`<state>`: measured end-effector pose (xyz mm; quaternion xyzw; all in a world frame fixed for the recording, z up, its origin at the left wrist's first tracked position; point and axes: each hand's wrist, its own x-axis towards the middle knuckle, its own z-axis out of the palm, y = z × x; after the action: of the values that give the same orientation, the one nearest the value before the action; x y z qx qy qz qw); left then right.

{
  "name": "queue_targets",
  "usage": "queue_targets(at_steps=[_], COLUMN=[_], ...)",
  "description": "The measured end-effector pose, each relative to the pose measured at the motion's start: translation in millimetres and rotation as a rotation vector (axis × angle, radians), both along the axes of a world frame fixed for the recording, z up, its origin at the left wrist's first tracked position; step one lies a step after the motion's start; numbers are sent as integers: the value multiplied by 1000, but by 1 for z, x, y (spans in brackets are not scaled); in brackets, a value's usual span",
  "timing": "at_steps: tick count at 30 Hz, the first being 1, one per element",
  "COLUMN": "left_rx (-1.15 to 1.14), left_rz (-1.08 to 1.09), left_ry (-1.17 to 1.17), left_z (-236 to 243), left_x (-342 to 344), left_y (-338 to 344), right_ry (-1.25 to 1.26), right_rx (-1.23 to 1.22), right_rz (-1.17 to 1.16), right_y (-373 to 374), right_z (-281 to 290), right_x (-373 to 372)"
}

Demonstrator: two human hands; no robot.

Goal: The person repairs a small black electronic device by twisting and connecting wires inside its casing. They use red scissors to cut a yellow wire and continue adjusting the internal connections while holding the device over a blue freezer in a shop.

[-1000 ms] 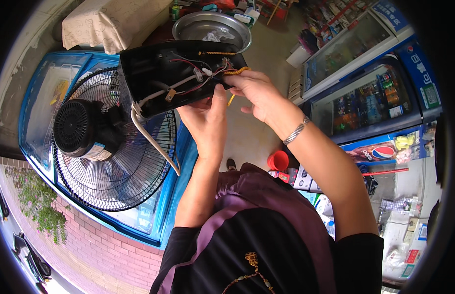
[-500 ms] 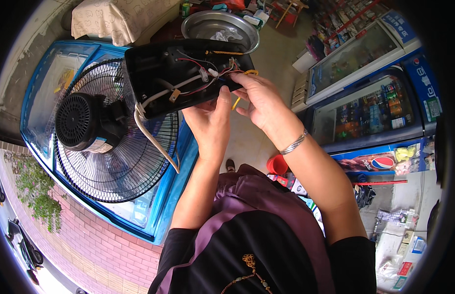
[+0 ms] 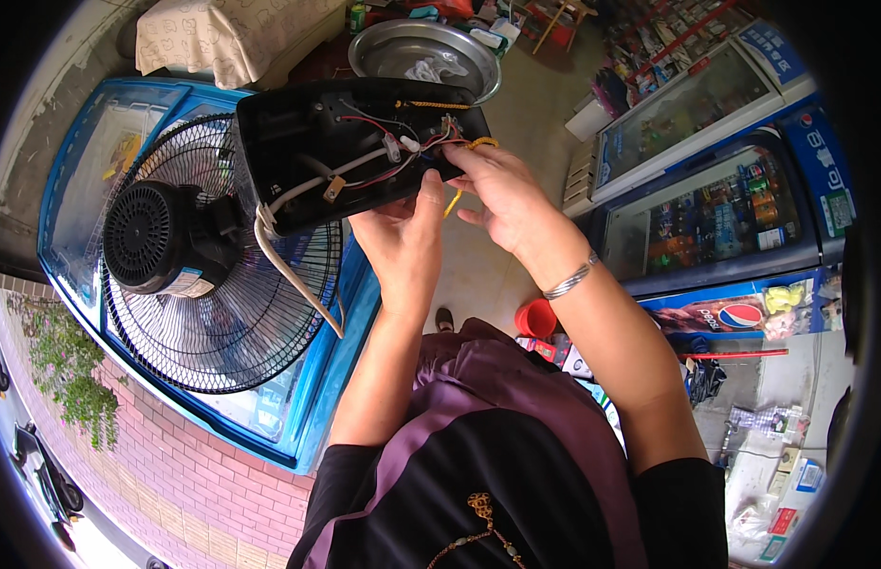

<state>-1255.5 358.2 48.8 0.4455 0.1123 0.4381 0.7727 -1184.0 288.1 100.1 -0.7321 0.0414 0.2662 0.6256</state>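
A black fan lies on its side with its open housing facing up, wires and a pale cable inside. My left hand grips the housing's near edge, thumb on top and fingers hidden beneath. At the right end my right hand has its fingertips in among the thin red and white wires; what they pinch is hidden. A yellow cord runs by these fingers and hangs below. The fan's motor and wire cage are on the left, with a loose white cable hanging over the cage.
Under the fan is a blue-framed, glass-topped chest freezer. Beyond the housing stands a metal basin with clear plastic in it. A red bucket is on the floor, and drink coolers line the right side.
The housing and both hands have shifted very slightly left. My grip on the housing and the right fingers' place at the wires look the same.
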Motion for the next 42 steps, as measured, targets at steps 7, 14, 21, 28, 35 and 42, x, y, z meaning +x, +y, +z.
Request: queue_targets(at_steps=[7, 14, 21, 28, 35, 42], left_rx=[-25, -15, -29, -25, -40, -49], left_rz=[-4, 5, -16, 5, 20, -2], left_ry=[-40, -23, -55, -58, -36, -38], left_z=[1, 0, 1, 1, 3, 1], left_x=[2, 2, 0, 1, 1, 2], left_y=[1, 0, 0, 0, -1, 0], right_ry=[3, 5, -21, 25, 22, -45], right_rx=[-31, 179, 162, 48, 2, -73], right_rz=[60, -162, -167, -74, -84, -63], right_y=[-5, 9, 14, 7, 9, 11], right_z=[0, 1, 4, -1, 8, 6], right_x=[6, -8, -11, -3, -9, -4])
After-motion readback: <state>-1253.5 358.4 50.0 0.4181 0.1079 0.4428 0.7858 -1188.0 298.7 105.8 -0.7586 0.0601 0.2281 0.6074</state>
